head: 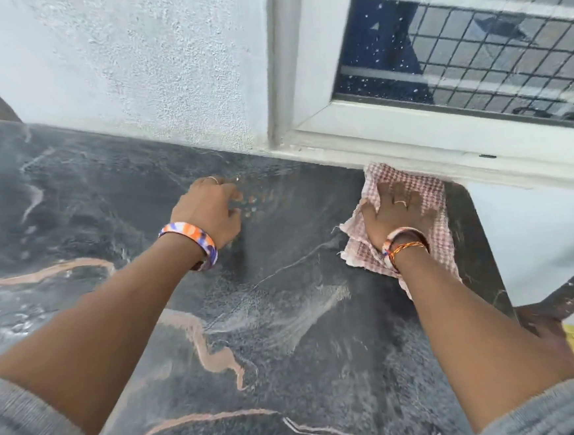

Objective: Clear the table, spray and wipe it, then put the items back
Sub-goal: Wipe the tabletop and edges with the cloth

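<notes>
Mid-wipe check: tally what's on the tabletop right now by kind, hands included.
Cloths: 1, the checked cloth under the right hand
Hands: 2, the right hand pressing the cloth, the left hand resting on the dark stone table
Total: 3

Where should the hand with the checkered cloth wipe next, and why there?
Probably sweep the right hand with the cloth leftward along the wall edge. The cloth is pressed flat in the far right corner of the table under the window frame, and small droplets sit on the dark stone just past the left hand, whose fingertips rest on the top.
</notes>
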### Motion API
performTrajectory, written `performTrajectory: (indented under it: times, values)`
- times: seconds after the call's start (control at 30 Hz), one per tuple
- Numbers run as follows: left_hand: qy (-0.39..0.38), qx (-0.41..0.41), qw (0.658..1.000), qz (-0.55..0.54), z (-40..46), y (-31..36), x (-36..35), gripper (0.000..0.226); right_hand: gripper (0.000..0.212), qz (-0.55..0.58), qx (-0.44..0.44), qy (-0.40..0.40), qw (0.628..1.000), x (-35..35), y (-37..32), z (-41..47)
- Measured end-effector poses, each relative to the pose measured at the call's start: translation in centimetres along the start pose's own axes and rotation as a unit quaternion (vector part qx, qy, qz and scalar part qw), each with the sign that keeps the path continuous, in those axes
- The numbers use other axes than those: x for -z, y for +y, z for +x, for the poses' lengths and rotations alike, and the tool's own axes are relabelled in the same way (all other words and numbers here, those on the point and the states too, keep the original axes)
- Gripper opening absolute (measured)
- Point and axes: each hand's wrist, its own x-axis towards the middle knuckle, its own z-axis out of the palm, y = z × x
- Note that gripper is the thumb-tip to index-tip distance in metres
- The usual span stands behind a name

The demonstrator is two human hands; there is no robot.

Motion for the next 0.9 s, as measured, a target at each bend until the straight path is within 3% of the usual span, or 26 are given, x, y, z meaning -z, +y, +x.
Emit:
performTrajectory:
  times: [0.2, 0.43, 0.57, 0.67, 0.73, 0.8, 0.9]
  values:
    - [0.020, 0.025, 0.999, -0.015, 1.5, -6.9, 2.2, 0.037, 0.061, -0.014, 0.099, 0.007, 0.995, -1.7, -11.9, -1.5]
    - [0.068, 0.043, 0.997, -0.007, 2.6, -17.2, 4.8, 0.043, 0.061, 0.010, 0.156, 0.013, 0.988, -4.7, -29.3, -4.0]
    - [0.076, 0.040, 0.996, -0.010, 2.6, -21.5, 6.4, 0.044, 0.059, 0.006, 0.190, -0.001, 0.982, -4.6, -35.8, -3.1]
    - [0.068, 0.028, 0.997, -0.014, 3.1, -22.8, 6.9, 0.042, 0.056, -0.019, 0.293, -0.032, 0.955, -4.5, -36.4, -2.9]
    - [0.056, 0.017, 0.998, -0.014, 3.4, -22.4, 6.8, 0.042, 0.056, -0.018, 0.304, -0.041, 0.952, -4.6, -34.7, -2.8]
    - [0.042, -0.007, 0.999, -0.020, 3.8, -21.4, 6.6, 0.042, 0.058, -0.008, 0.245, -0.030, 0.969, -4.4, -31.6, -2.5]
    - [0.008, -0.065, 0.997, -0.035, 4.0, -19.8, 6.1, 0.038, 0.059, 0.002, 0.071, -0.007, 0.997, -3.5, -23.6, -2.2]
